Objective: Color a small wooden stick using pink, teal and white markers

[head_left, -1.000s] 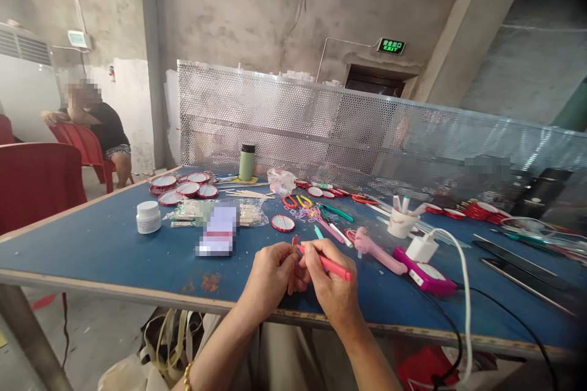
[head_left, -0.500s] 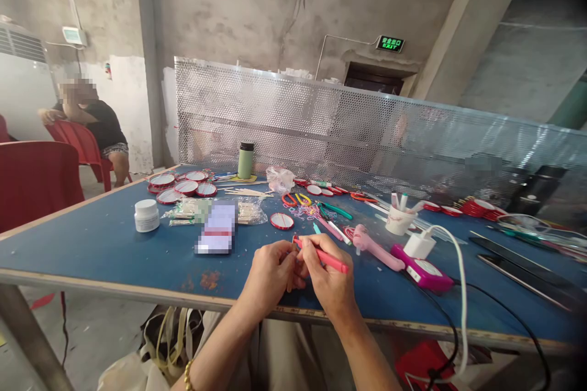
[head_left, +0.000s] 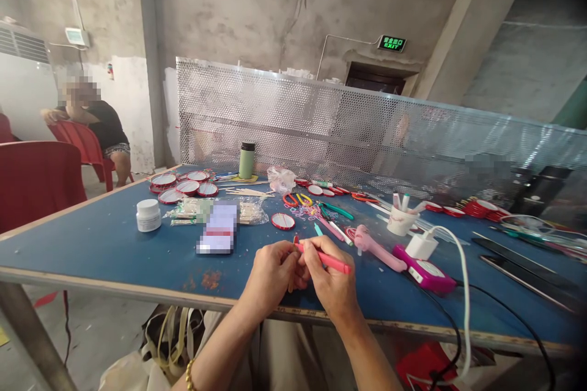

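Observation:
My right hand (head_left: 334, 275) grips a pinkish-red pen (head_left: 330, 260), its tip pointing left toward my other hand. My left hand (head_left: 270, 272) is closed on a slim brownish stick (head_left: 290, 282) that pokes out below the fingers; most of it is hidden. The pen tip is right by the stick's upper end, where a small dark red spot shows; whether they touch I cannot tell. Both hands are close together above the table's front edge. Just beyond them lie a round red-rimmed disc (head_left: 283, 221) and a turquoise pen (head_left: 318, 230).
Across the blue table (head_left: 114, 263) are a white jar (head_left: 148, 215), a phone (head_left: 218, 229), pliers (head_left: 337, 211), a paper cup of pens (head_left: 400, 220), a pink handheld fan (head_left: 378, 250) and a magenta device (head_left: 426, 270) with cables. A perforated metal screen (head_left: 275, 116) stands behind.
The pen has shifted very slightly in my right hand's grip area, its tip a little lower at the stick. The whole view has moved slightly; both hands keep their hold.

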The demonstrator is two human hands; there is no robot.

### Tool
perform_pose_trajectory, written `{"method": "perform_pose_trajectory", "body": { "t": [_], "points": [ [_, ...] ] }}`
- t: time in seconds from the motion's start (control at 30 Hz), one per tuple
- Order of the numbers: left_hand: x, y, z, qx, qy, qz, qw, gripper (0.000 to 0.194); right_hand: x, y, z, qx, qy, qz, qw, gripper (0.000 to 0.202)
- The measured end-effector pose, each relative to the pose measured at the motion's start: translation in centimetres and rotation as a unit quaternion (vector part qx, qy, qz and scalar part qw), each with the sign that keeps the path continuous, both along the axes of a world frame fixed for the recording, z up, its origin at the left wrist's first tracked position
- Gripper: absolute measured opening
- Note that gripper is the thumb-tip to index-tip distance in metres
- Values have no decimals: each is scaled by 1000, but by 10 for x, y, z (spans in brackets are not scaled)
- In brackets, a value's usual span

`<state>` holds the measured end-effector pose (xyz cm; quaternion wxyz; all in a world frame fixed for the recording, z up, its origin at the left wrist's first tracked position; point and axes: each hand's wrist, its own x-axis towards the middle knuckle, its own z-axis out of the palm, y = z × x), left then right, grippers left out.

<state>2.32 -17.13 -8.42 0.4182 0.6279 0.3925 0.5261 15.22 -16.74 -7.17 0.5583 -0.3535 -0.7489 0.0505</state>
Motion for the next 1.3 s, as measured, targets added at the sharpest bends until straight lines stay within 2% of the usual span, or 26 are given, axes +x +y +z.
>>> {"method": "perform_pose_trajectory", "body": {
  "t": [0.4, 0.83, 1.3],
  "points": [
    [-1, 3, -5, -46, -68, -42, 996, 32, 0, -2, 1, 9, 20, -21, 1000, 26],
    [-2, -2, 2, -8, -22, -13, 1000, 30, -2, -3, 2, 21, -12, -15, 1000, 27],
    [-2, -2, 3, 3, 12, 5, 1000, 30, -2, -3, 2, 21, -11, -18, 1000, 27]
  ]
}}
